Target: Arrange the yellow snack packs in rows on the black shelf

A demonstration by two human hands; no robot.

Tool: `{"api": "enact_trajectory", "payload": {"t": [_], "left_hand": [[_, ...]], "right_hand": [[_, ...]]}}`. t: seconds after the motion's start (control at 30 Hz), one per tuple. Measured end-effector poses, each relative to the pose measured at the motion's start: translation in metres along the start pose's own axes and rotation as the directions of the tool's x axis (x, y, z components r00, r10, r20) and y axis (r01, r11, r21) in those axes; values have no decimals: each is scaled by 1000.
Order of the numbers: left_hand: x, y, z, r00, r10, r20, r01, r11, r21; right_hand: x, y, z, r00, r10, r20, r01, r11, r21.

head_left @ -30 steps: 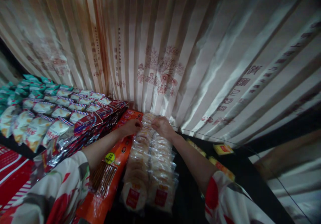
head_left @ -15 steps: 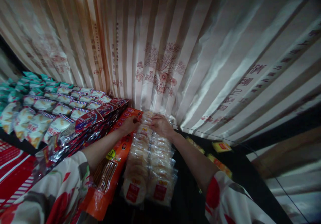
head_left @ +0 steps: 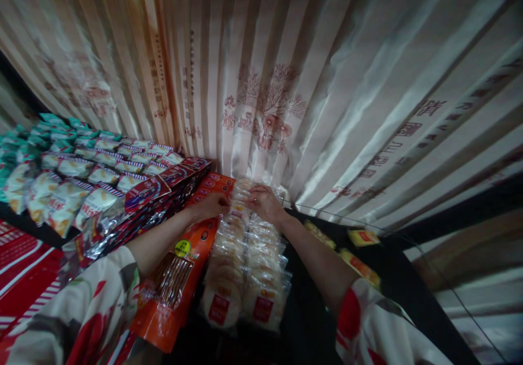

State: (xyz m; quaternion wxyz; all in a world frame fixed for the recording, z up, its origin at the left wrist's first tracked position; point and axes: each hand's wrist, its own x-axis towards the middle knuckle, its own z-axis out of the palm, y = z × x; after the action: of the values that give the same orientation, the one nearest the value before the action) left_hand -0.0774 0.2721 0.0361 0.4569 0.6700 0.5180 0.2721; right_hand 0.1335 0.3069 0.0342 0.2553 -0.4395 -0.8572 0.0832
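Got two rows of clear-wrapped round crackers point(head_left: 255, 256) running near to far on the bench point(head_left: 408, 283). Can't make out the far end well, partly covered by the right hand point(head_left: 265, 204), bent and loosely bunched. Got the left hand point(head_left: 210, 206) half-curled beside it; can't tell about any grip in either. Seeing an orange bag point(head_left: 183, 272) just left, partly hidden under the left forearm point(head_left: 161, 245).

Unreadable characters mark the curtain point(head_left: 269, 38), red labels point(head_left: 262, 309) on crackers point(head_left: 227, 261), and a yellow sticker point(head_left: 182, 248) on an orange bag point(head_left: 198, 261).
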Motion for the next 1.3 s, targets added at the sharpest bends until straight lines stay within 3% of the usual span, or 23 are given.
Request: {"api": "enact_trajectory", "payload": {"t": [0.17,0.4,0.53,0.6,0.7,0.77,0.97,1.13,1.3], "left_hand": [[1,0,3,994,50,-97,-49,999,10],[0,3,10,984,23,-179,-18,999,27],[-10,5,2,969,-51,-241,78,991,105],[-18,5,-3,978,-102,-184,121,988,93],[-28,6,-8,993,-113,40,113,994,-4],[-32,7,-8,989,-105,102,110,993,-49],[-31,11,0,993,-106,-44,104,993,-48],[-27,11,6,986,-71,-154,70,997,-9],[-24,10,10,978,-69,-196,64,997,-31]], "right_hand": [[-5,-2,-6,997,-7,-79,10,999,35],[-9,-7,-7,994,-78,76,79,997,-13],[-8,-12,-4,996,-63,69,65,998,-26],[-8,-13,-2,997,-47,57,48,999,-19],[-10,-14,-2,999,-17,41,17,1000,-1],[-11,-15,-2,999,-4,33,4,1000,11],[-14,-21,-6,1000,-15,6,15,1000,-8],[-20,-33,-18,993,-103,-61,102,995,-25],[-26,-46,-32,991,-116,63,119,992,-44]]}}
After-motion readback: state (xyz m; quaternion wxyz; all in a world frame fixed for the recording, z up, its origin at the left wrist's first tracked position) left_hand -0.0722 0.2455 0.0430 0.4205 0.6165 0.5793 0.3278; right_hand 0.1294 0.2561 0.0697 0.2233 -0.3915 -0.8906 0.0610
